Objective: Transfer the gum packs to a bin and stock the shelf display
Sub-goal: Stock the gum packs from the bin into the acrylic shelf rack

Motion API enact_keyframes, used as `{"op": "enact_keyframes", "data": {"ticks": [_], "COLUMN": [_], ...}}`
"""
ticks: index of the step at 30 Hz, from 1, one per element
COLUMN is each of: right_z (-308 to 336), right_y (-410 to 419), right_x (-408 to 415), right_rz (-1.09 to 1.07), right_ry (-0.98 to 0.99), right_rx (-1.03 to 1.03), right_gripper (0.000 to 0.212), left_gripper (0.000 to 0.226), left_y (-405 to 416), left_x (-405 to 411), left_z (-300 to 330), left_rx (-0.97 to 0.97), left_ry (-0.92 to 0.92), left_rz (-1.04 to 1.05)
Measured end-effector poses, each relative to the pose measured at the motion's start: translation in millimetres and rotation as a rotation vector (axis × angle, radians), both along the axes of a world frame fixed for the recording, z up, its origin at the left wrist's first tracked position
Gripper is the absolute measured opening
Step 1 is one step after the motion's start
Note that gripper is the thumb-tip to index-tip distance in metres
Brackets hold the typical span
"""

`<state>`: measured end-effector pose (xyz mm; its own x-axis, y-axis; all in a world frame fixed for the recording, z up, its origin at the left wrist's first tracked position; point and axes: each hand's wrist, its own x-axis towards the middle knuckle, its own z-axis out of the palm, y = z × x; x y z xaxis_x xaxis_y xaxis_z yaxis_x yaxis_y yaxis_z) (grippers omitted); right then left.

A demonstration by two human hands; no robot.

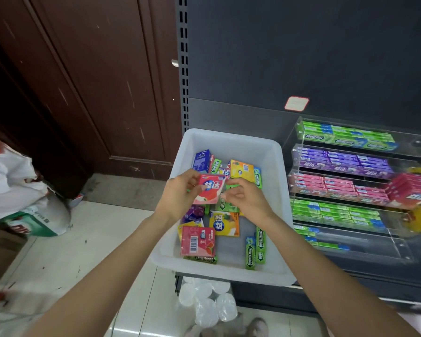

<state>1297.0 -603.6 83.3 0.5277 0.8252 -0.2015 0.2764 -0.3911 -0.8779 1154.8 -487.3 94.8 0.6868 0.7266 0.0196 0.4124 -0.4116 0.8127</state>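
- A pink gum pack [210, 192] is held above the white bin [272, 152], pinched in the left hand [180, 194].
- The right hand [244, 198], fingers curled, touches the pack's edge.
- The shelf display [345, 188] is set just right of the bin.

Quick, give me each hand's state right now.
Left hand: holding the pink gum pack over the white bin.
Right hand: fingers curled at the pack's right edge; whether it grips cannot be told.
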Motion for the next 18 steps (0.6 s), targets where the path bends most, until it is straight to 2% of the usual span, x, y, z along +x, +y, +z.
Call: {"op": "enact_keyframes", "data": {"ticks": [8,13,15,18], "right_z": [-21,-32,-31,-23], "right_y": [11,11,12,13], "right_x": [-40,-48,-47,-40], "right_rz": [0.363,0.419,0.408,0.416], "right_ry": [-0.054,-0.173,-0.161,-0.213], "right_rx": [-0.326,-0.414,-0.407,-0.373], "right_gripper": [0.051,0.056,0.053,0.036], "left_gripper": [0.022,0.02,0.023,0.023], "left_y": [1,-6,-9,-12], "left_x": [-35,-48,-52,-56], "left_z": [3,3,3,3], "left_rx": [0.006,-0.005,-0.006,-0.012], "left_ry": [-0.091,-0.114,-0.111,-0.12], "left_rz": [0.159,0.189,0.201,0.223]}}
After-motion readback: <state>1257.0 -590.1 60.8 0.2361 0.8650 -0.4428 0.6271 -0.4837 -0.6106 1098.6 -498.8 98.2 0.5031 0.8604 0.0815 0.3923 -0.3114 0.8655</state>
